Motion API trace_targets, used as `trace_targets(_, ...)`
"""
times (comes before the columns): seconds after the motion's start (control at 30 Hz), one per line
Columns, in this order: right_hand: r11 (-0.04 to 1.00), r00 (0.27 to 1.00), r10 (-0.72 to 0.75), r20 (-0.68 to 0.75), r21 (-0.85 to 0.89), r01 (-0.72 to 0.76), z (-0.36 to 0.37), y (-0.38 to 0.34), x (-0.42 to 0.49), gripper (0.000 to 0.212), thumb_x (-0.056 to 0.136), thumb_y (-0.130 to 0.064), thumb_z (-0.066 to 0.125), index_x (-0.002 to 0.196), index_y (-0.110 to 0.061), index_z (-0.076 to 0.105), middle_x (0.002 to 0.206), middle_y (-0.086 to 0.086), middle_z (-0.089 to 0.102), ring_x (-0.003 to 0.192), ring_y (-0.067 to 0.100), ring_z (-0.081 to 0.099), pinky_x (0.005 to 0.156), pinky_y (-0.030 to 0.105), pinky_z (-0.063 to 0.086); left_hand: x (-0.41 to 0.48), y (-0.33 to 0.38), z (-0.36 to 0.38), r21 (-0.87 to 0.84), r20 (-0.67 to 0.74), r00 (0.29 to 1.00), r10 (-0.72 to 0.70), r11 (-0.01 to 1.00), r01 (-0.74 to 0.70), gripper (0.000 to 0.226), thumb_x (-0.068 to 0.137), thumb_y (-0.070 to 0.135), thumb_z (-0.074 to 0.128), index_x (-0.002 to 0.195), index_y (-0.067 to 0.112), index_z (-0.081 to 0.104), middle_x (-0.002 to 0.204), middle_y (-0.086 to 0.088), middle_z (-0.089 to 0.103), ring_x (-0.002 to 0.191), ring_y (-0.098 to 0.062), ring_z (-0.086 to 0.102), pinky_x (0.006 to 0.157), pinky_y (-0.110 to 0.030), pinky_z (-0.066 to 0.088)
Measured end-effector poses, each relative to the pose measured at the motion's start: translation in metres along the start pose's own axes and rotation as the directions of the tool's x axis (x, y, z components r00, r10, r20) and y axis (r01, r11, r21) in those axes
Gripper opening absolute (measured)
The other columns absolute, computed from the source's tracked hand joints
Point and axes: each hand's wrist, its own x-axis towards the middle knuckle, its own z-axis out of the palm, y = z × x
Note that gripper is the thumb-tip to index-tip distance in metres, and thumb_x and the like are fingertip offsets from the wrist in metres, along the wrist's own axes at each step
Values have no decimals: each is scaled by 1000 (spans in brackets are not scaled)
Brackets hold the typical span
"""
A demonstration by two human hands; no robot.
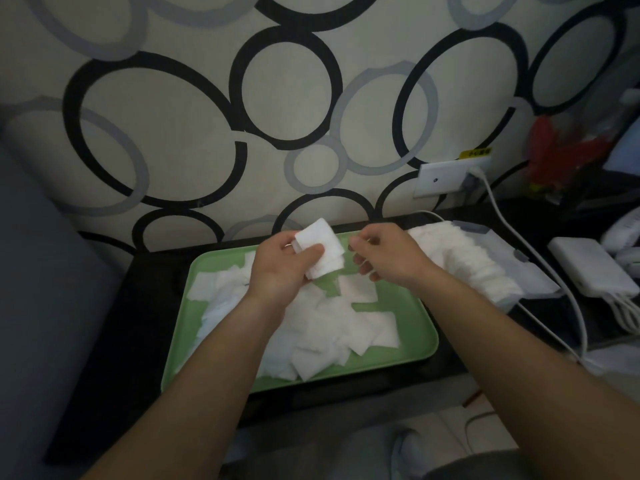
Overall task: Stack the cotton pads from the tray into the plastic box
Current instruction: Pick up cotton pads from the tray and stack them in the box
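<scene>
Cotton pads, held stack (320, 249): white, square, several layers, raised above the far edge of the tray (417, 355). Pinched in the grip of the left hand (280, 271), thumb across the front face, fingers behind.

Cotton pads, loose heap (332, 327): overlapping and unsorted, lying inside the tray from its left side across the middle to the right. Bare green floor showing at the near right corner and along the far left.

Right hand (384, 258): above the far right part of the tray, just beside the held stack. Fingers curled inward, grip narrow. Cannot tell whether anything thin sits between the fingertips.

Plastic box (526, 275): clear, lying right of the tray by its far right corner. Long row of white pads packed inside.

Tray: light green, rectangular, rounded corners, flat on dark tabletop (138, 306).

Right of the tray, past the box: white cable (497, 202), white charger block (588, 268).

Behind the tray: wall socket (446, 180), ring-patterned wallpaper (173, 116).
</scene>
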Motion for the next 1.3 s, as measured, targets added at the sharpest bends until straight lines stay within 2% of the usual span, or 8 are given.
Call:
trace_targets(0.17, 791, 973, -3, 232, -595, 144, 6, 23, 6, 44, 88, -22, 68, 131, -22, 60, 135, -2, 57, 121, 18, 55, 99, 28, 43, 1, -2, -2, 8, -10, 1000, -2, 1000, 2, 13, 89, 7, 71, 97, 17, 68, 97, -5, 72, 85, -18, 70, 63, -24, 57)
trace_targets(0.3, 729, 962, 17, 273, -662, 174, 10, 25, 7, 64, 79, -29, 77, 138, -26, 52, 135, 0, 54, 122, 21, 53, 100, 33, 45, 0, -3, 0, 13, 6, 1000, 21, 1000, -22, 13, 89, 6, 71, 92, 19, 68, 91, -2, 73, 80, -15, 70, 63, -24, 58)
trace_targets(0.43, 693, 950, 47, 308, -695, 191, 11, 24, 6, 53, 77, -33, 76, 127, -26, 58, 122, 3, 55, 112, 25, 54, 88, 30, 44, -1, -3, 0, 10, 19, 1000, 24, 1000, -24, 14, 89, 5, 70, 90, 18, 67, 90, -2, 72, 78, -14, 70, 65, -25, 59)
trace_targets(0.6, 846, 947, 23, 319, -511, 152, 9, 23, 5, 20, 79, -26, 74, 83, -23, 55, 91, -4, 52, 87, 20, 55, 64, 27, 40, 2, -5, -4, -4, 13, 1000, 12, 1000, -12, 13, 89, 6, 70, 92, 18, 68, 93, -3, 73, 82, -16, 71, 61, -25, 58)
trace_targets(0.73, 995, 987, -7, 160, -100, 23, 1, 11, 1, 18, 82, -18, 77, 94, -11, 65, 90, 2, 66, 80, 16, 64, 65, 26, 51, 6, -8, -9, -16, -41, 999, -24, 1000, 23, 13, 89, 8, 71, 101, 13, 68, 104, -9, 72, 95, -25, 71, 71, -35, 61)
trace_targets(0.93, 922, 991, -47, 125, 387, -6, -6, -9, -6, 15, 93, -6, 63, 105, -12, 69, 101, 9, 74, 95, 22, 71, 85, 36, 59, 4, -9, -12, -8, -44, 998, -49, 999, 49, 16, 88, 6, 72, 103, 11, 68, 105, -10, 70, 90, -23, 70, 61, -29, 60)
trace_targets(1.07, 902, 967, -116, 227, 432, 7, -5, -14, -9, 24, 92, -7, 64, 115, -4, 70, 112, 14, 72, 108, 28, 68, 96, 41, 55, -2, -5, -8, 0, 61, 998, -32, 999, 32, 20, 85, 12, 77, 104, 9, 71, 95, -5, 73, 78, -13, 70, 59, -23, 56)
trace_targets(1.3, 914, 987, -38, 156, 405, -28, 2, -10, -7, 29, 84, -2, 73, 112, 0, 69, 110, 26, 70, 106, 40, 66, 96, 54, 52, -4, -3, -4, 27, 192, 981, -33, 999, 29, 19, 89, 13, 73, 107, 16, 73, 97, -2, 78, 87, -15, 74, 70, -28, 59)
